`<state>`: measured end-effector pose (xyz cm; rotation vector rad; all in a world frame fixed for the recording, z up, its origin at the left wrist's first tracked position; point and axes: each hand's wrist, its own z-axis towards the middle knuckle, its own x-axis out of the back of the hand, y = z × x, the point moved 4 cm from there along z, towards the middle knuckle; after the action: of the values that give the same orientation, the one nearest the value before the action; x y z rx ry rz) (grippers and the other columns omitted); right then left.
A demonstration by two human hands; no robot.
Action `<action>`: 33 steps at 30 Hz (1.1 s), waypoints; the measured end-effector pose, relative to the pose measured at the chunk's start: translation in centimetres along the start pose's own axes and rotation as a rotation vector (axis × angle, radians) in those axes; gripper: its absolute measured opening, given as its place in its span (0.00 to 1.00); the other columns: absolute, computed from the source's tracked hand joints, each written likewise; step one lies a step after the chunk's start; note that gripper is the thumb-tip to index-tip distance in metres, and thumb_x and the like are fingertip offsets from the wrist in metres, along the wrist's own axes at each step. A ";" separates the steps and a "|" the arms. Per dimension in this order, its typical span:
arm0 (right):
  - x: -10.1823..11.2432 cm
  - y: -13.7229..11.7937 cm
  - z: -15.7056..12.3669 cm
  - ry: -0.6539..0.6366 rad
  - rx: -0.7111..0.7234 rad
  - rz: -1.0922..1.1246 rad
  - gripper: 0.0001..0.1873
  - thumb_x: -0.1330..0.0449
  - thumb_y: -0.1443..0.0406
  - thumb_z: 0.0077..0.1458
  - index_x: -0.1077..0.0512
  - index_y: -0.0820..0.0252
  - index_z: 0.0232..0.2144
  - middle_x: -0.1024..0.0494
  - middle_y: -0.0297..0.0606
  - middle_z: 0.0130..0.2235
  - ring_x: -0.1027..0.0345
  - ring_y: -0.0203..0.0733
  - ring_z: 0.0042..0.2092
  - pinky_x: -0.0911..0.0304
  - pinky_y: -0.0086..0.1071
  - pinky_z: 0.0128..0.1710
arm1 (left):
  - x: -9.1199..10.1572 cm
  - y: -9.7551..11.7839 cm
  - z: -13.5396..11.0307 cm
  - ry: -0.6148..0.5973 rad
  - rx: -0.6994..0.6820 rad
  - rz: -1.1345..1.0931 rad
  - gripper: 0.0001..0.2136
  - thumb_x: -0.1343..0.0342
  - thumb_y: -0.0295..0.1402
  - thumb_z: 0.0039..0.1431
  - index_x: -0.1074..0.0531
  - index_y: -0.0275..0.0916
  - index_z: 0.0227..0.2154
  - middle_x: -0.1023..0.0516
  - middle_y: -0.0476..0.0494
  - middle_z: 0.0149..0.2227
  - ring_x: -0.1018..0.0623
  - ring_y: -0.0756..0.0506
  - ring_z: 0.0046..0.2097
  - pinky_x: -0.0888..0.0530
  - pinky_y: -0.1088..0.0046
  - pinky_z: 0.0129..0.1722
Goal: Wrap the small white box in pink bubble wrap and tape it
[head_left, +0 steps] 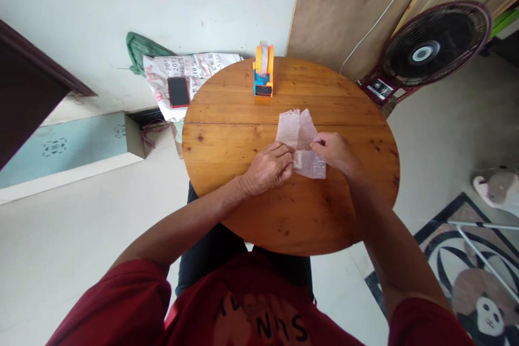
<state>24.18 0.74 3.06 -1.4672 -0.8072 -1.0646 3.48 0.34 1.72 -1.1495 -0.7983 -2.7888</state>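
Observation:
A pinkish, translucent sheet of bubble wrap [288, 128] lies on the round wooden table, partly folded. My left hand [271, 166] is closed at its left edge, fingers curled against the wrap. At its right side my right hand [330, 148] pinches a flap of the wrap between thumb and fingers. Between the hands a small pale piece [298, 160] shows on or under the wrap; I cannot make out what it is. The left fingertips are partly hidden by the back of the hand.
An orange and blue tape dispenser [263, 73] stands near the far edge of the table [227, 146]. Beyond the left edge, a phone [178, 92] lies on printed white sacking [203, 67]. A fan [425, 54] stands at the right, past the table.

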 end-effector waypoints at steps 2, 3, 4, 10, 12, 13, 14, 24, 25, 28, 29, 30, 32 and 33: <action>0.0 0.8 -0.5 -0.027 -0.046 0.138 0.09 0.42 0.61 0.49 0.33 0.56 0.20 0.36 0.31 0.20 0.44 0.36 0.24 0.51 0.32 0.24 | 0.0 0.0 0.0 0.004 -0.012 0.003 0.08 0.50 0.26 0.63 0.25 0.36 0.35 0.19 0.36 0.44 0.22 0.44 0.47 0.23 0.63 0.51; -0.2 1.1 -0.8 -0.059 -0.083 0.236 0.09 0.42 0.59 0.49 0.32 0.57 0.22 0.35 0.31 0.20 0.42 0.36 0.24 0.48 0.31 0.23 | 0.0 0.0 0.0 0.005 -0.020 0.007 0.08 0.50 0.26 0.63 0.25 0.36 0.35 0.19 0.37 0.44 0.22 0.44 0.46 0.23 0.63 0.51; -0.3 1.3 -1.2 -0.095 -0.126 0.342 0.10 0.41 0.58 0.49 0.30 0.57 0.24 0.34 0.31 0.21 0.40 0.37 0.24 0.45 0.30 0.23 | 0.0 0.0 0.0 0.011 -0.031 0.011 0.08 0.50 0.26 0.64 0.25 0.36 0.35 0.19 0.37 0.44 0.22 0.44 0.46 0.23 0.64 0.51; -0.6 1.6 -4.3 -0.154 -0.309 0.786 0.20 0.40 0.48 0.52 0.25 0.58 0.30 0.26 0.36 0.26 0.33 0.38 0.26 0.38 0.29 0.21 | 0.0 -0.1 -0.3 0.020 -0.116 0.031 0.11 0.50 0.26 0.64 0.24 0.34 0.44 0.20 0.35 0.47 0.23 0.42 0.49 0.23 0.63 0.52; -0.4 1.5 -5.1 -0.179 -0.295 0.821 0.20 0.39 0.48 0.52 0.23 0.58 0.34 0.23 0.37 0.29 0.32 0.38 0.28 0.37 0.28 0.22 | -0.2 -0.2 -0.5 -0.002 -0.123 0.047 0.12 0.49 0.26 0.64 0.23 0.34 0.45 0.21 0.35 0.48 0.24 0.42 0.50 0.24 0.63 0.52; -0.3 1.5 -5.5 -0.194 -0.272 0.811 0.20 0.38 0.49 0.52 0.23 0.58 0.37 0.22 0.37 0.32 0.31 0.38 0.29 0.36 0.28 0.23 | -0.2 -0.3 -0.5 -0.013 -0.120 0.059 0.12 0.49 0.26 0.64 0.23 0.35 0.46 0.22 0.35 0.48 0.24 0.42 0.50 0.24 0.63 0.52; -0.3 1.4 -5.7 -0.201 -0.248 0.782 0.21 0.37 0.50 0.51 0.23 0.58 0.40 0.22 0.37 0.33 0.31 0.38 0.29 0.35 0.28 0.23 | -0.3 -0.4 -0.6 -0.027 -0.115 0.071 0.13 0.49 0.27 0.64 0.23 0.36 0.46 0.22 0.35 0.49 0.24 0.42 0.50 0.24 0.63 0.52; -1.8 0.4 -4.3 -0.154 -0.181 0.447 0.17 0.37 0.57 0.47 0.25 0.62 0.36 0.22 0.38 0.31 0.31 0.39 0.29 0.40 0.29 0.26 | -0.5 -0.2 -0.3 -0.147 -0.084 0.159 0.15 0.49 0.27 0.64 0.23 0.38 0.50 0.25 0.36 0.49 0.27 0.41 0.50 0.25 0.62 0.52; -1.9 0.4 -4.1 -0.137 -0.175 0.417 0.16 0.37 0.57 0.46 0.25 0.61 0.34 0.22 0.37 0.30 0.32 0.39 0.29 0.41 0.29 0.26 | -0.5 -0.1 -0.3 -0.161 -0.078 0.166 0.16 0.49 0.27 0.64 0.23 0.38 0.50 0.25 0.36 0.49 0.27 0.41 0.49 0.25 0.62 0.52; -1.8 0.1 -4.0 -0.095 -0.151 0.317 0.12 0.37 0.57 0.45 0.27 0.60 0.27 0.26 0.33 0.26 0.35 0.37 0.28 0.44 0.29 0.26 | -0.4 0.0 -0.1 -0.207 -0.062 0.190 0.15 0.49 0.28 0.64 0.23 0.39 0.50 0.26 0.37 0.49 0.28 0.42 0.49 0.26 0.63 0.52; -1.8 0.0 -4.0 -0.095 -0.144 0.294 0.11 0.37 0.57 0.46 0.28 0.59 0.26 0.27 0.33 0.25 0.36 0.37 0.27 0.45 0.29 0.26 | -0.4 0.1 0.0 -0.221 -0.060 0.201 0.15 0.49 0.28 0.65 0.23 0.39 0.50 0.26 0.38 0.50 0.28 0.42 0.49 0.27 0.64 0.52; -1.8 -0.1 -4.1 -0.100 -0.139 0.278 0.11 0.37 0.57 0.46 0.29 0.59 0.25 0.28 0.32 0.24 0.37 0.36 0.27 0.46 0.29 0.26 | -0.4 0.1 0.0 -0.236 -0.057 0.213 0.15 0.49 0.29 0.65 0.23 0.39 0.50 0.25 0.38 0.50 0.28 0.42 0.50 0.27 0.64 0.52; -1.7 -0.3 -4.2 -0.099 -0.140 0.263 0.11 0.37 0.57 0.47 0.30 0.59 0.23 0.30 0.30 0.22 0.38 0.35 0.26 0.48 0.29 0.25 | -0.3 0.2 0.1 -0.258 -0.048 0.239 0.15 0.49 0.30 0.66 0.24 0.40 0.51 0.25 0.39 0.51 0.29 0.41 0.51 0.29 0.63 0.52; -1.7 -0.4 -4.2 -0.089 -0.144 0.258 0.11 0.37 0.58 0.47 0.30 0.59 0.22 0.31 0.30 0.22 0.39 0.35 0.25 0.48 0.29 0.24 | -0.2 0.3 0.2 -0.266 -0.042 0.254 0.15 0.49 0.31 0.66 0.24 0.41 0.51 0.25 0.39 0.51 0.30 0.40 0.52 0.30 0.62 0.51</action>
<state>22.47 -3.20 1.64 -1.6993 -0.5927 -0.8818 3.82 0.15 1.78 -1.5322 -0.5615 -2.4907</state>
